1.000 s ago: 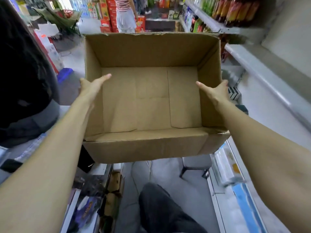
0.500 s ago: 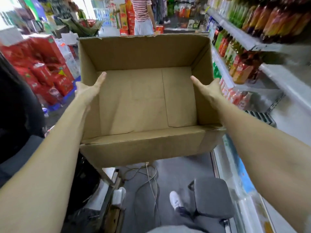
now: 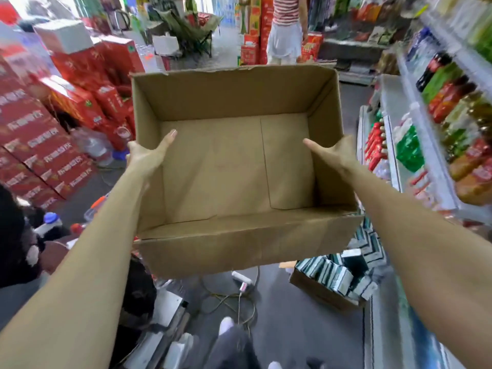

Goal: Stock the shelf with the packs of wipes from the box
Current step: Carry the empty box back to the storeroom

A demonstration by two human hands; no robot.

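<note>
Head view — left hand and right hand clasp the box by its walls

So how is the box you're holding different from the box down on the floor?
The held box is empty; the floor box is full of green-and-white packs. The held box is up in the air, gripped at its side walls by the left hand and right hand; the floor box rests on the floor, untouched. Both are brown cardboard with open tops.
</note>
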